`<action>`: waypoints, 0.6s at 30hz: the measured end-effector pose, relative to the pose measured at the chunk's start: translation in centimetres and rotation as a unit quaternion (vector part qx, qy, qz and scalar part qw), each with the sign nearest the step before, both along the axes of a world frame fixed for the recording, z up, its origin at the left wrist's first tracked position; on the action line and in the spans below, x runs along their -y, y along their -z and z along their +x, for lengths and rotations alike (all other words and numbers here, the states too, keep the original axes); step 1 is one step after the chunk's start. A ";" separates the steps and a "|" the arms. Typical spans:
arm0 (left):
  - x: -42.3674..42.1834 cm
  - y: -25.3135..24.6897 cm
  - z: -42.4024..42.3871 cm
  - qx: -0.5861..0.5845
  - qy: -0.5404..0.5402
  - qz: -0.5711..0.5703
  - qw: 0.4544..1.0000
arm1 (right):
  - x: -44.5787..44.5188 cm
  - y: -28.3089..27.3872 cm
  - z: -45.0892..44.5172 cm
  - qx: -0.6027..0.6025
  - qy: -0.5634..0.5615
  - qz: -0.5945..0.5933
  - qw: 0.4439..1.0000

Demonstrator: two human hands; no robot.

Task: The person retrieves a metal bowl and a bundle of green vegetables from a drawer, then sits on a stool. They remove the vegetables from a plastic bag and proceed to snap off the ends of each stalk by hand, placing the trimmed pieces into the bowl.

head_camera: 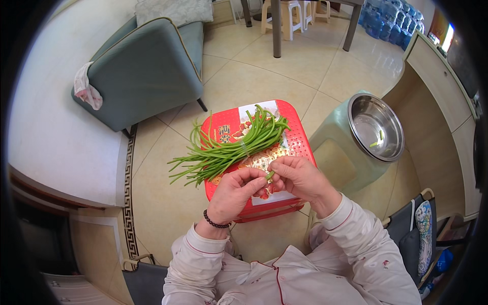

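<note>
Between the fingertips of my left hand (242,190) and my right hand (299,177) is a short piece of green stem (270,175), gripped from both sides. Just beyond them lies a tied bunch of long green vegetable stems (228,148), probably garlic scapes. A pale band wraps its middle, and the left ends hang past the edge of the red plastic stool (293,133). To the right, a stainless steel bowl (375,127) holds a few short green pieces (377,140). It sits on a pale green plastic stool (335,152).
A grey-green sofa (148,72) with a cloth on its arm stands at the far left. Table legs (276,30) and plastic stools (291,19) are at the back. At right are a wooden cabinet (438,76) and a dark folding chair (410,232). Water bottles (392,23) fill the far corner.
</note>
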State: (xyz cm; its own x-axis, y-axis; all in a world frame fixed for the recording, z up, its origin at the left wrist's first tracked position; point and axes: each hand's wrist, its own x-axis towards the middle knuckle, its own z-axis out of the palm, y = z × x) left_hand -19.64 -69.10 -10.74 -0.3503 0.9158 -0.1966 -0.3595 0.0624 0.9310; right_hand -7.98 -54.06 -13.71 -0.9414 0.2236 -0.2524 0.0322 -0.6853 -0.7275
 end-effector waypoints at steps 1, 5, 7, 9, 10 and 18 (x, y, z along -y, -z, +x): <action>0.0 0.1 -0.1 0.008 0.004 0.005 1.000 | 0.1 0.2 0.0 -0.002 -0.003 -0.034 0.999; 0.0 0.3 -0.1 0.035 0.006 0.021 0.999 | 0.7 0.9 -0.3 -0.025 -0.015 -0.102 0.994; -0.1 0.7 -0.1 0.035 -0.001 0.029 0.999 | 1.0 1.4 -0.3 -0.042 -0.027 -0.115 0.992; -0.2 0.7 -0.1 0.032 -0.001 0.033 0.999 | 1.1 1.7 -0.2 -0.059 -0.045 -0.141 0.987; -0.2 0.5 -0.1 0.029 0.003 0.033 0.999 | 1.1 1.7 -0.2 -0.059 -0.039 -0.139 0.988; -0.2 0.5 -0.2 -0.018 -0.064 0.016 0.998 | 0.8 -2.8 0.2 -0.062 0.204 0.689 0.693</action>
